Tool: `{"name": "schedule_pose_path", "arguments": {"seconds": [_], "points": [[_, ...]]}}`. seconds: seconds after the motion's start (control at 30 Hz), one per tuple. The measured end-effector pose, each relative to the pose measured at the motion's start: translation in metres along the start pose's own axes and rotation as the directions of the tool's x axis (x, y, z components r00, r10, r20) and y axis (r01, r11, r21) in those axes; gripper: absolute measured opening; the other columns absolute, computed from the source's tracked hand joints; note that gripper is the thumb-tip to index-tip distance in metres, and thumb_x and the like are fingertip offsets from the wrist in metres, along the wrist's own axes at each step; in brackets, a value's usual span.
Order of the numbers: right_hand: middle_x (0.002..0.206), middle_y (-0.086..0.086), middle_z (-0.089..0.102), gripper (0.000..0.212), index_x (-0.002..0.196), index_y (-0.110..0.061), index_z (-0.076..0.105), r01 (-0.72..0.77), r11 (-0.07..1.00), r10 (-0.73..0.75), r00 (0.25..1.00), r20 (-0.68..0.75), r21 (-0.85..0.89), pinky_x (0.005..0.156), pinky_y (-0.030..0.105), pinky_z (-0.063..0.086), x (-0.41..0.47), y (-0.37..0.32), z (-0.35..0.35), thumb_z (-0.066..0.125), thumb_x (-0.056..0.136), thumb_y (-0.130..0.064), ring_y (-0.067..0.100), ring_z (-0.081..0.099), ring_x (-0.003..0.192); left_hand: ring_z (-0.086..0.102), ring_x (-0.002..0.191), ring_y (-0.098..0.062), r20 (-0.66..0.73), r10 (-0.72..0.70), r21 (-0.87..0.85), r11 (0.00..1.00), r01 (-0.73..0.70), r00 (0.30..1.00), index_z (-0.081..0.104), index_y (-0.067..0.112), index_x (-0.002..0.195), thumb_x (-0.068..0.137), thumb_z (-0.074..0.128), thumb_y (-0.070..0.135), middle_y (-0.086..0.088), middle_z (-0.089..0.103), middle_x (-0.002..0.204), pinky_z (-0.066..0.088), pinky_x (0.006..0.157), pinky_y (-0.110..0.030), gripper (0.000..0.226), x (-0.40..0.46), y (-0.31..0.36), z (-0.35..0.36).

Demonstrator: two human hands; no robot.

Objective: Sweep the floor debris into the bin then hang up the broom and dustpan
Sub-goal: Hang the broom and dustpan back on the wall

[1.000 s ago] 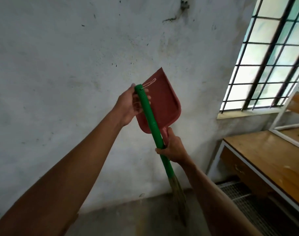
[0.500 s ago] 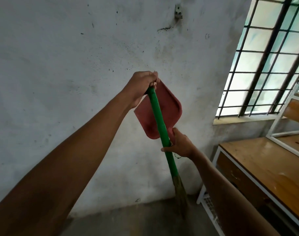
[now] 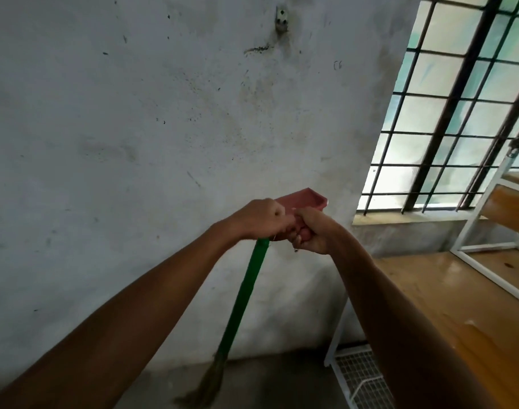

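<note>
My left hand [image 3: 259, 218] grips the top end of the green broom handle [image 3: 243, 296], which slants down to straw bristles [image 3: 206, 385] touching the floor. Close beside it, my right hand [image 3: 314, 231] grips the handle of the red dustpan [image 3: 307, 199]. The pan is tipped nearly flat, its edge pointing at the wall. Both fists touch each other in front of the wall. A small metal hook bracket [image 3: 282, 20] is fixed high on the wall, well above both hands.
A stained white wall [image 3: 134, 128] fills the view. A barred window [image 3: 459, 107] is at the right. Below it stands a wooden desk [image 3: 459, 305] with a white metal frame, and a wire rack [image 3: 361, 376] lies under the desk on the floor.
My right hand has left the broom shaft and come up beside my left hand, holding the dustpan. The dustpan has tipped from upright to nearly flat. The view has tilted upward.
</note>
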State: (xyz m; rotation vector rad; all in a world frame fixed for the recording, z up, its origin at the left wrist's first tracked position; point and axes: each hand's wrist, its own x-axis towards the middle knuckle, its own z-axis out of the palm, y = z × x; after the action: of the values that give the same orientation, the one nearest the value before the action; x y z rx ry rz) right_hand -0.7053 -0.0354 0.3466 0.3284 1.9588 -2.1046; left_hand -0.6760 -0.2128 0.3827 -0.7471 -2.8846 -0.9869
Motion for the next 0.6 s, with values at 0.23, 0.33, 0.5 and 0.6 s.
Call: {"name": "schedule_pose_path", "arguments": {"seconds": [0.23,0.33,0.5,0.6], "points": [[0.061,0.008,0.048,0.023,0.085,-0.007,0.048,-0.022,0.989,0.027,0.999,-0.038,0.147,0.043,0.028,0.047,0.018,-0.013,-0.015,0.043,0.107,-0.011,0.017,0.050,0.051,0.069,0.077,-0.012,-0.005,-0.022,-0.015,1.000,0.022,1.000,0.074,0.021,0.079,0.085,0.077,0.056,0.008,0.073,0.082,0.055,0.073,-0.033,0.036,0.031,-0.016,0.034],[0.070,0.015,0.071,0.026,0.101,0.006,0.060,-0.036,0.982,0.031,0.999,0.032,0.186,0.054,0.034,0.056,0.014,-0.017,-0.021,0.037,0.108,-0.004,0.019,0.069,0.059,0.071,0.093,-0.018,0.030,-0.030,-0.078,0.996,0.033,0.999,0.080,0.025,0.085,0.088,0.078,0.046,0.003,0.076,0.091,0.057,0.087,-0.041,0.021,0.043,-0.026,0.032],[0.124,0.028,0.067,0.035,0.129,0.007,0.062,-0.085,0.958,0.072,0.996,0.056,0.273,0.069,0.038,0.065,0.028,-0.024,-0.028,0.040,0.104,-0.005,0.031,0.069,0.096,0.054,0.068,-0.013,0.084,-0.062,-0.302,0.949,0.084,0.995,0.071,0.013,0.072,0.093,0.074,0.028,0.009,0.062,0.066,0.045,0.065,-0.026,0.026,0.063,-0.027,0.024],[0.106,0.024,0.065,0.031,0.104,0.004,0.062,-0.070,0.941,0.064,0.998,0.028,0.332,0.065,0.039,0.065,0.042,-0.026,-0.032,0.041,0.112,-0.017,0.031,0.069,0.086,0.039,0.064,-0.015,0.089,-0.079,-0.449,0.887,0.111,0.993,0.066,0.006,0.076,0.090,0.068,0.014,-0.004,0.050,0.067,0.033,0.059,-0.028,0.017,0.079,-0.022,0.019]]}}
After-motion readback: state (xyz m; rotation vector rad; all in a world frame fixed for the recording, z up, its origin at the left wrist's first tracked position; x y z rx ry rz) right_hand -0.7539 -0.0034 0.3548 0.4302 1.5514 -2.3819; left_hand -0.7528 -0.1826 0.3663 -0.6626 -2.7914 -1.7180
